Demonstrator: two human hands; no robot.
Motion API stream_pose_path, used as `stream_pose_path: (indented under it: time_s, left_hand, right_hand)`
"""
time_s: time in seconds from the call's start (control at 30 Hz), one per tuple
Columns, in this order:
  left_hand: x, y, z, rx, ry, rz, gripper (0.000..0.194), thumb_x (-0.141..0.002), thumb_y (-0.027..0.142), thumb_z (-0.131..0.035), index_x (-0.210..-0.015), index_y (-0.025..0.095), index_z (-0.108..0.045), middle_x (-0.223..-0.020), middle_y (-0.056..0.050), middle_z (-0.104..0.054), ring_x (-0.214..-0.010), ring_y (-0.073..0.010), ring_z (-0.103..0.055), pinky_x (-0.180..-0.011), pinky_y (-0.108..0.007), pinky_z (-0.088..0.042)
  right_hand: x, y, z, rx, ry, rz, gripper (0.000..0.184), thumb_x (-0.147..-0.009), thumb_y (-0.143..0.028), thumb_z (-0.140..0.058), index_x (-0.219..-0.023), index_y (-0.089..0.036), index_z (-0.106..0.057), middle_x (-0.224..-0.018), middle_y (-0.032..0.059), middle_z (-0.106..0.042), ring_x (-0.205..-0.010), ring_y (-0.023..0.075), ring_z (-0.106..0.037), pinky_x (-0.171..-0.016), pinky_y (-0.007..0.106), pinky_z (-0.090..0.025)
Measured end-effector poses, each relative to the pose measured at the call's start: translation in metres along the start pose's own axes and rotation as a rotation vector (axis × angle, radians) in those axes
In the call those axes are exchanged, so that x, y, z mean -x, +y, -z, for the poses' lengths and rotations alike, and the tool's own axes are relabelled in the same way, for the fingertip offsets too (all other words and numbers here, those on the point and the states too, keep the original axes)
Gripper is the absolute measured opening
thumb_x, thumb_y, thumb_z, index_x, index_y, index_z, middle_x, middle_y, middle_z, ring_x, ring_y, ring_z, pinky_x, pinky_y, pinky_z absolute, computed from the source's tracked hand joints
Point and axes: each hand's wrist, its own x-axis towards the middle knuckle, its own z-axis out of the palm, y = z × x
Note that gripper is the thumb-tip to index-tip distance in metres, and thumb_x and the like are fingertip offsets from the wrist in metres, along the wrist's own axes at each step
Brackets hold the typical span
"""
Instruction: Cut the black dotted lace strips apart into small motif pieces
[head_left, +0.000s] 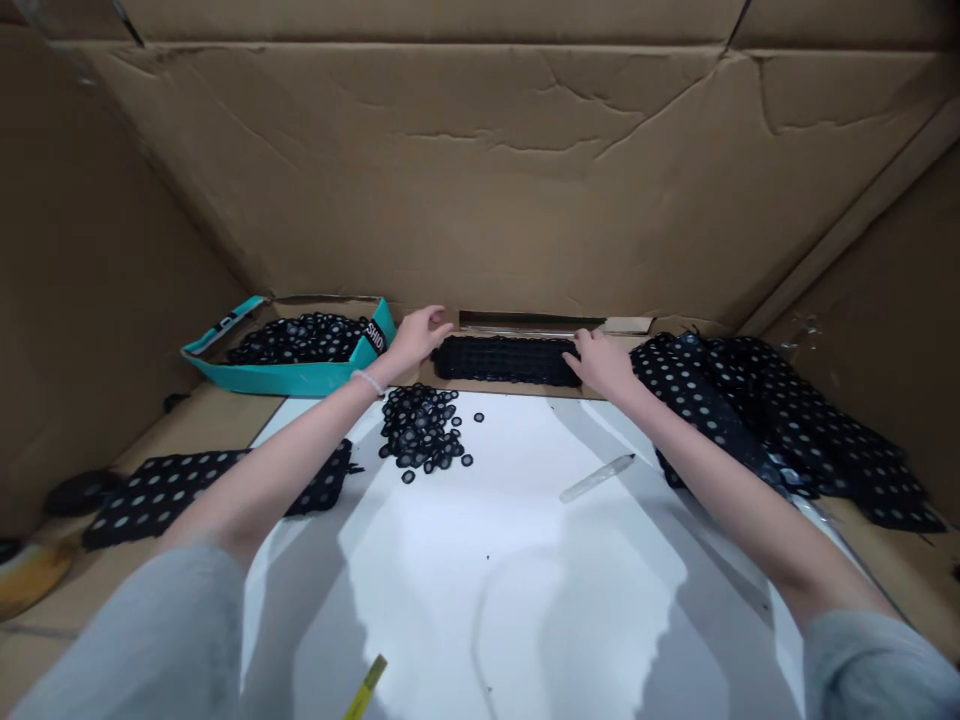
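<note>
Your left hand, fingers half-curled and empty, sits just beyond the small black lace rings; your right hand, fingers spread, rests on the long black openwork strip without a visible grip. A careless forearm sweep could scatter the loose rings.

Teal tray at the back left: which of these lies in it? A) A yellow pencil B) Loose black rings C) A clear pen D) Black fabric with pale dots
D: black fabric with pale dots fills the teal tray, just beyond the left hand.
</note>
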Motion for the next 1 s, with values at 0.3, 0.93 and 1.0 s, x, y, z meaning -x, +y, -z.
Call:
stream_pose_path:
  time_s: [0.3, 0.93, 1.0]
  left_hand:
    - [0.149, 0.021, 0.118, -0.313, -0.070, 0.003, 0.051, -0.093, 0.052, -0.042, -0.127, 0.019, -0.061, -0.108, -0.009, -0.071, -0.091, -0.0247, -0.065, -0.084, -0.032, -0.047]
    - [0.242, -0.063, 0.151, -0.155, -0.209, 0.069, 0.037, -0.084, 0.055, -0.052, -0.090, 0.022, -0.069, -0.104, -0.007, -0.073, -0.098, -0.0256, -0.067, -0.096, -0.036, -0.047]
    - [0.247, -0.067, 0.152, -0.113, -0.074, 0.133, 0.036, -0.085, 0.054, -0.051, -0.093, 0.021, -0.066, -0.100, -0.008, -0.072, -0.095, -0.0255, -0.066, -0.093, -0.037, -0.048]
  right_hand:
    - [0.094, -0.096, -0.042, -0.257, -0.448, 0.577, 0.076, -0.094, -0.060, -0.031, -0.145, -0.005, -0.039, -0.155, 0.0207, -0.031, -0.147, 0.0303, -0.024, -0.120, 0.044, -0.024]
    - [0.097, -0.120, -0.003, -0.279, -0.379, 0.564, 0.068, -0.097, -0.056, -0.025, -0.149, -0.014, -0.035, -0.161, 0.0125, -0.019, -0.150, 0.0304, -0.007, -0.122, 0.049, -0.018]
    - [0.100, -0.120, -0.002, -0.280, -0.382, 0.565, 0.066, -0.097, -0.055, -0.025, -0.149, -0.015, -0.037, -0.161, 0.0121, -0.019, -0.150, 0.0307, -0.007, -0.122, 0.049, -0.018]
